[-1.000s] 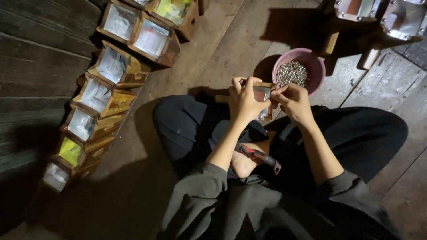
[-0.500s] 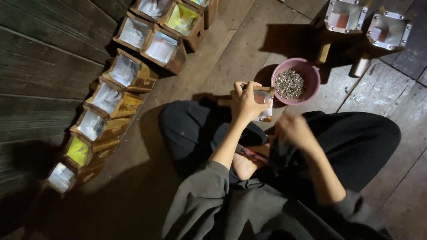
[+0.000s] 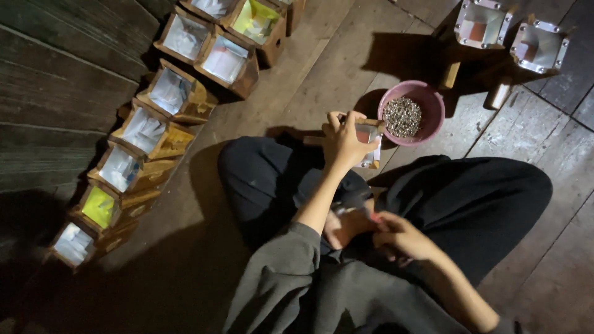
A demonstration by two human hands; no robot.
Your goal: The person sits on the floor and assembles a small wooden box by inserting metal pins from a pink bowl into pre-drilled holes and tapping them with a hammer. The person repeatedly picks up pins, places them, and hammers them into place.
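Left hand: your left hand (image 3: 346, 139) is raised over your crossed legs, fingers (image 3: 337, 119) wrapped around a small wooden frame piece (image 3: 365, 133) with pale paper on it, just near of the pink bowl (image 3: 433, 105).
Right hand: your right hand (image 3: 402, 235) is low in your lap, fingers curled at a slim tool with a red part (image 3: 365, 210); you cannot tell from this blurred patch whether they have closed on it.
Step in hand: it looks as if you are steadying the frame with 1 hand while reaching for the tool with the other.
Next move: judging by this, you need a firm hold on the tool and a lift to the frame without tilting the frame.
Bowl: it sits on the wooden floor (image 3: 322, 68), far right of your knees, filled with small grey bits (image 3: 402, 116).
Left row: 9 finished wooden boxes (image 3: 167, 93) with white or yellow-green paper faces line the left.
Far right: 2 pale square boxes (image 3: 482, 23) sit at the top edge, partly cut off.
Hidden: the tool's shape is unclear, and the frame's lower part is behind your hand.
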